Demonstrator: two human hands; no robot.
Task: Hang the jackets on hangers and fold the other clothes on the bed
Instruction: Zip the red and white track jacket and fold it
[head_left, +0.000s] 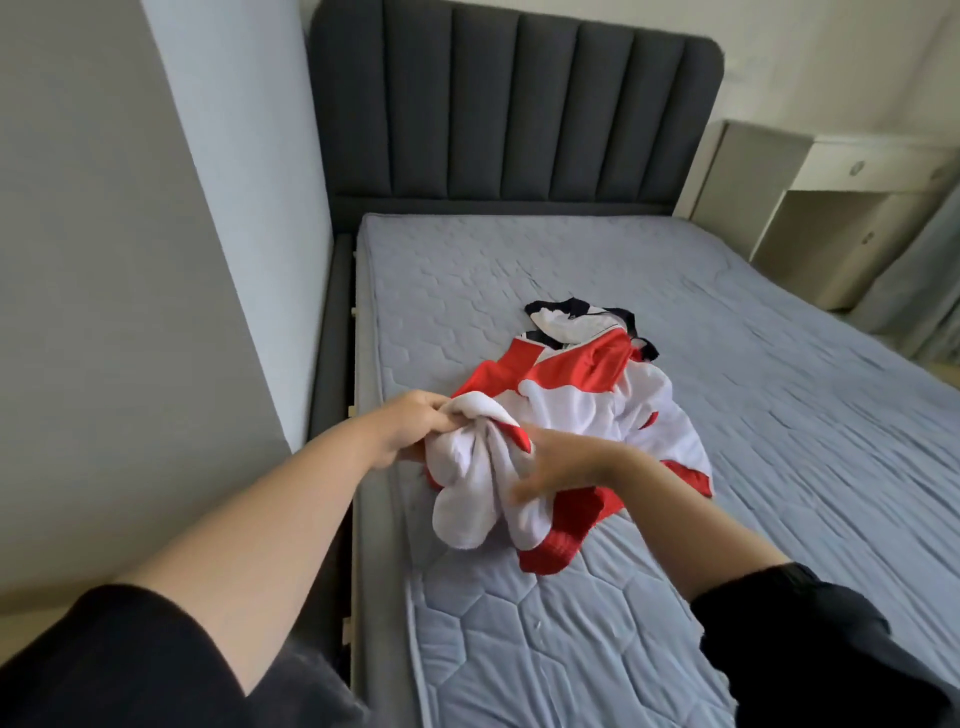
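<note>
Both bare forearms (291, 499) reach forward from black sleeves (130, 665). The left grip (415, 423) is curled tight on a garment (587, 410). The right grip (561, 462), blurred, lies against it.

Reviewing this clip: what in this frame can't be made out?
Head view only.
- Red-and-white clothes pile: jacket or not, one garment or several; bunching hides it.
- Right hand: motion-blurred, grip unclear.
- Left hand: fingers partly buried in the fabric it grips.
- Bedside cabinet: cut off by the right edge.

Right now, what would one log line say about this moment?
left hand: grips white fabric of red-and-white garment | right hand: on garment, grip blurred | garment: bunched, unfolded, on grey mattress
</note>
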